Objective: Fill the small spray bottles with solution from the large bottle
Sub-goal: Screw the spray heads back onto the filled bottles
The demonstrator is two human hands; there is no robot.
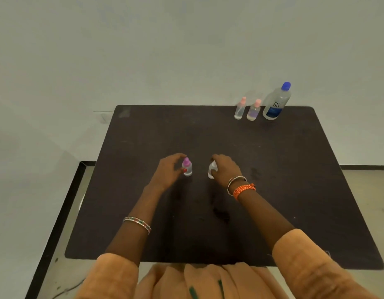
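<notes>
The dark bench point(143, 212) carries everything, and both hands work near its middle. Far beyond the right hand point(226, 168), at the back edge, stands the large bottle point(276, 104), upright with its blue cap pointing up and its long axis vertical. It looks like clear, fairly stiff plastic, probably the heaviest piece here and liable to slosh; the broad middle of its body, over the label, seems the safest hold. Just left of it, still well beyond the hands, stand two small spray bottles point(247, 110) with pink tops, also upright and close together.

Under the left hand point(169, 169) is a third small spray bottle point(187, 167), standing upright with its pink top up; the thumb and curled fingers pinch its body. It should be light, smooth and easy to tip, so a hold low on the body steadies it. The right hand curls over a small white piece point(212, 169), standing just beside that bottle, across a narrow gap. It is mostly hidden, so I cannot tell what it is or which way it points.
</notes>
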